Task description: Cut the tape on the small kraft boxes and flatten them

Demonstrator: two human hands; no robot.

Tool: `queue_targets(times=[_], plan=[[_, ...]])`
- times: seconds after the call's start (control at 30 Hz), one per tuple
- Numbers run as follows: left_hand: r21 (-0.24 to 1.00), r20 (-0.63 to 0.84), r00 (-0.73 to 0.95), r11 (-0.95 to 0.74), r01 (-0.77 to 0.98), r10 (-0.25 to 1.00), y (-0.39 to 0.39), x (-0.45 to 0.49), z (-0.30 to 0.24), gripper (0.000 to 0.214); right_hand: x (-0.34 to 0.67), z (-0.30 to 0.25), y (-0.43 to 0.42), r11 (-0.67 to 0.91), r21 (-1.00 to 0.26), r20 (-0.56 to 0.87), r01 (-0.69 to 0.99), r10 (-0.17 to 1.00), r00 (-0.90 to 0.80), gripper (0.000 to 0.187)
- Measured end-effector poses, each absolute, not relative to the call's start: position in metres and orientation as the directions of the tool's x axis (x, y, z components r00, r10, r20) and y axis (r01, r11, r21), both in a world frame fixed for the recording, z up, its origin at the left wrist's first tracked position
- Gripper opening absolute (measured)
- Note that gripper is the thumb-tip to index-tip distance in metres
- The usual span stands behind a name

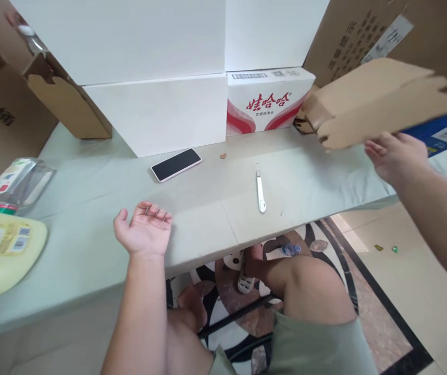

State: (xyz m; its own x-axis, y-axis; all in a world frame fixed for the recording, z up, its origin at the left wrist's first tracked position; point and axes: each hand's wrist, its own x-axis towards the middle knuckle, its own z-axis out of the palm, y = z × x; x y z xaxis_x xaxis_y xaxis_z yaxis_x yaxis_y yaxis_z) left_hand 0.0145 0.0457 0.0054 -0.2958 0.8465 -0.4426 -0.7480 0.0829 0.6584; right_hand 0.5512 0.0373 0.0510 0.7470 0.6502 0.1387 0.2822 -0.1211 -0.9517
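Note:
My left hand (145, 229) rests palm up on the covered table (208, 219), fingers loosely curled and apart, with nothing in it. A phone (176, 165) with a dark screen lies just beyond it. To the right, my right hand (397, 156) grips the lower edge of a brown cardboard box (383, 101) with notched flaps. The box is tilted and its far right end is smeared by motion; my fingertips are partly hidden against it. Between my hands a white utility knife (260, 192) lies on the table.
White boxes (161, 114) and a red-and-white carton (270, 101) stand along the back. At left are an open cardboard box (71, 101), a clear plastic bottle (24, 179) and a yellow jug (8, 255). A blue package (446, 130) sits at right. My legs are below the table edge.

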Motion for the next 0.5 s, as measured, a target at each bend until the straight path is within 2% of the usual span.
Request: queue_targets(times=[0.07, 0.17, 0.33, 0.5], plan=[[0.658, -0.440, -0.298, 0.079, -0.749, 0.847, 0.048, 0.014, 0.003, 0.039, 0.548, 0.042, 0.056, -0.154, -0.944, 0.114, 0.291, 0.677, 0.727, 0.017], [0.658, -0.434, -0.303, 0.069, -0.750, 0.848, 0.051, 0.011, 0.001, 0.037, 0.518, 0.000, 0.050, -0.255, -0.874, 0.075, 0.413, 0.770, 0.634, 0.019], [0.659, -0.410, -0.272, 0.077, -0.748, 0.870, 0.053, 0.008, -0.004, 0.035, 0.476, -0.066, 0.015, -0.291, -0.641, 0.110, 0.711, 0.881, 0.460, 0.032], [0.652, -0.426, -0.261, 0.094, -0.753, 0.866, 0.050, 0.009, -0.002, 0.037, 0.471, -0.074, 0.010, -0.284, -0.426, 0.136, 0.859, 0.918, 0.372, 0.051]])
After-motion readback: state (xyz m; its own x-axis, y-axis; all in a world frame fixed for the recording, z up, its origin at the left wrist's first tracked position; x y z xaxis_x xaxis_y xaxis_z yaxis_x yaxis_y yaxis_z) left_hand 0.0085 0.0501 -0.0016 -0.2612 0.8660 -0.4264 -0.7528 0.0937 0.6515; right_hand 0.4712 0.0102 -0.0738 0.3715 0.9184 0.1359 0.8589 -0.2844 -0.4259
